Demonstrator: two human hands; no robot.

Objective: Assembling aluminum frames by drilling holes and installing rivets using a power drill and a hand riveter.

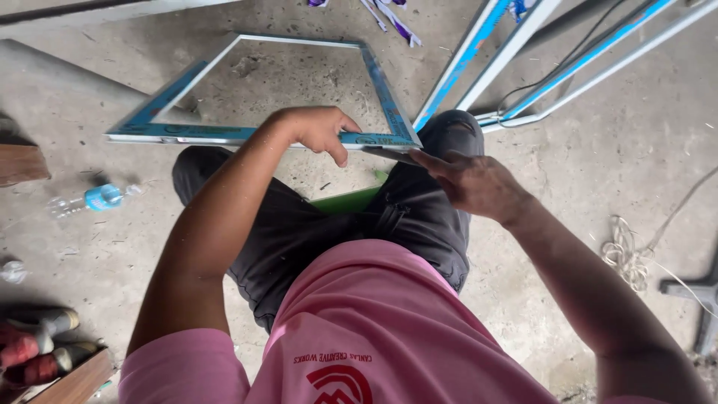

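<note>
- The frame [179,131], a four-sided metal one with blue film on its bars, rests across the seated person's knees, its far side out over the concrete floor [613,150].
- The left hand [321,131] grips the frame's near bar from above, fingers [338,150] curled over its edge and pressed together.
- The right hand [471,183] is at the frame's near right corner, fingers stretched out straight and close together, tips touching a thin dark piece just under that corner; I cannot tell whether it pinches the piece.
- A green seat [348,200] shows between the legs.
- More blue-filmed bars [479,37] lie on the floor beyond the right knee.
- A plastic bottle [93,199] lies on the floor to the left, a tangle of cord [628,254] to the right.
</note>
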